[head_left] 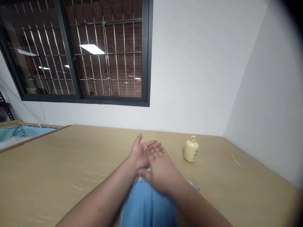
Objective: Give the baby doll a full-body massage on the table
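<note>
A blue cloth (144,205) is seen nearest, beneath both wrists. Above it, 2 hands are pressed together: the right hand (161,168) is laid flat across the upturned left hand (139,153), fingers extended. A cream pump bottle (190,149) stands upright near the right hand's right, on the wooden table (71,164).

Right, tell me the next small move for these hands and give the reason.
Probably keep sliding the right hand across the left hand, palm on palm. The two are pressed together, fingers flat and open, above the blue cloth, and neither grips anything. The cream pump bottle stands upright on the table just to the right, untouched, so rubbing seems likelier than reaching.
</note>
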Demonstrator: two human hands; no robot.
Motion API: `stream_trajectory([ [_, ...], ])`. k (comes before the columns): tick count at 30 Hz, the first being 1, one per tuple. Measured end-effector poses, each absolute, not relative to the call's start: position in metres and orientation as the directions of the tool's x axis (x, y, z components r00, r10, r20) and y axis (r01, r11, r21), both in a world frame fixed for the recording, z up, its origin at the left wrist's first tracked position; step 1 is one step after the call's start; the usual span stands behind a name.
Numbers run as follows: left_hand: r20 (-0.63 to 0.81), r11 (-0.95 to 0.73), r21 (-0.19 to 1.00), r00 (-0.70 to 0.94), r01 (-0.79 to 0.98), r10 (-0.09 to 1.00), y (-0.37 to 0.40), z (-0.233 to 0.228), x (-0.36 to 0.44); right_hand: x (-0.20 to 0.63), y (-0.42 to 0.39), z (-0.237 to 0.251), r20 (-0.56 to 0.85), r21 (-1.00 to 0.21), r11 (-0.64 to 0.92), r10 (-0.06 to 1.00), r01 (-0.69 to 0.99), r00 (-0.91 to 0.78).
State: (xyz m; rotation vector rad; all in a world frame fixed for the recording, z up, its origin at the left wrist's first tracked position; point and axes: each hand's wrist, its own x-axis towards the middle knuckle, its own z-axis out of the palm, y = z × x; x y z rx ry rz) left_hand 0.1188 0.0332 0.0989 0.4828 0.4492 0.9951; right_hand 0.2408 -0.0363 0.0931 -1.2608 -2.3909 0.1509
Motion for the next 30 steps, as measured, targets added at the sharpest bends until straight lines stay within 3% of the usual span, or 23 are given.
stream_trajectory([
  [3,-0.115,0.391,0.561,0.398,-0.73,0.91,0.035,0.093,0.092,0.215,-0.061,0.081,0.37,-0.328,0.643,0.762,0.692,-0.532],
  [8,0.046,0.364,0.513,0.449,-0.777,0.892,0.029,0.09,0.091,0.208,-0.076,0.083,0.391,-0.357,0.737,0.676,0.573,-0.625],
  [15,-0.101,0.388,0.47,0.388,-0.793,0.916,0.008,0.102,0.103,0.227,-0.051,0.09,0.36,-0.317,0.652,0.755,0.689,-0.548],
  [23,-0.03,0.315,0.493,0.345,-0.811,0.938,0.02,0.099,0.082,0.225,-0.077,0.102,0.289,-0.435,0.701,0.704,0.565,-0.649],
  [30,-0.16,0.388,0.454,0.355,-0.802,0.921,-0.003,0.099,0.112,0.229,-0.052,0.087,0.38,-0.329,0.723,0.691,0.608,-0.616],
])
